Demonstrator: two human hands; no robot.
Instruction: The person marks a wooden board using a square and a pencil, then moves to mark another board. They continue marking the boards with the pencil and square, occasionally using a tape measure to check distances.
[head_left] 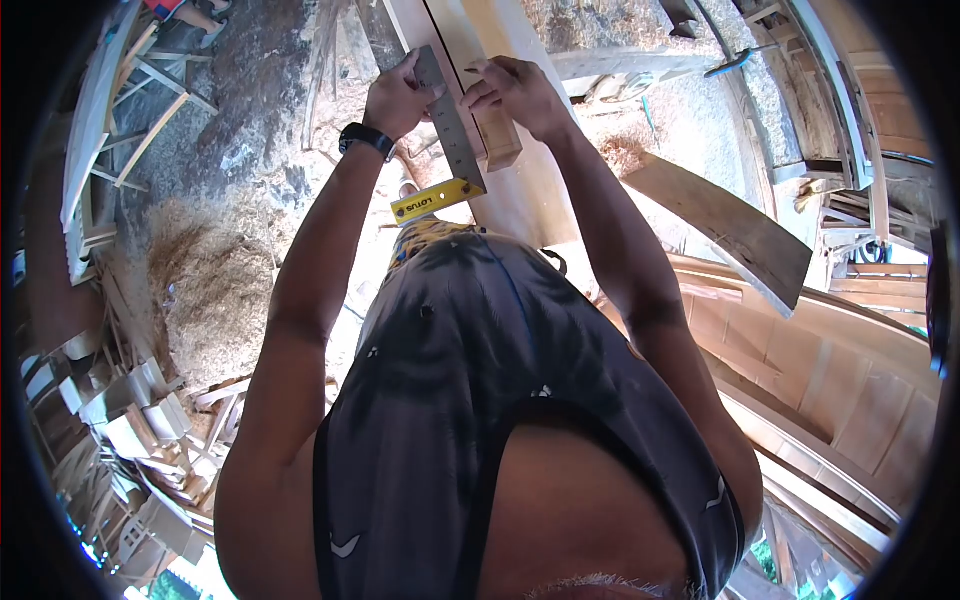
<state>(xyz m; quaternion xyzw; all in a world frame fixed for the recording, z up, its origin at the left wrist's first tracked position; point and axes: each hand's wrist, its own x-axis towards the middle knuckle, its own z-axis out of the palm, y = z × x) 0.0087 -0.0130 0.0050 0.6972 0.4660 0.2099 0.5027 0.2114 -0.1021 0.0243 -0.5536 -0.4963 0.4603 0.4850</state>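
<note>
From where I stand, in the head view, the left hand (pixel 400 98), with a dark watch (pixel 367 141) on its wrist, is at the upper middle of the frame, its fingers closed narrowly on the upper part of the metal blade of a try square (pixel 449 125). The square's yellow handle (pixel 437 200), marked LOTUS, sits at the lower end of the blade, just above the person's dark shirt (pixel 450 330). The blade lies along a narrow reddish board (pixel 463 112), and right beside that is a wooden piece (pixel 499 142) with a squared end. A wide pale board (pixel 535 190) runs beneath, from the top edge down towards the shirt. The right hand (pixel 510 92) is over the wood, just right of the blade, fingers drawn in close together around something small and pointed, too small for me to name. Over to the left there's a heap of shavings (pixel 205 290), with wood offcuts (pixel 150 425) piled at lower left and slatted frames (pixel 150 105) at upper left, near another person's foot (pixel 214 36). On the right, a loose plank (pixel 725 225) lies at a slant above stacked boards (pixel 840 385), and a blue-handled tool (pixel 728 64) is at upper right.
</note>
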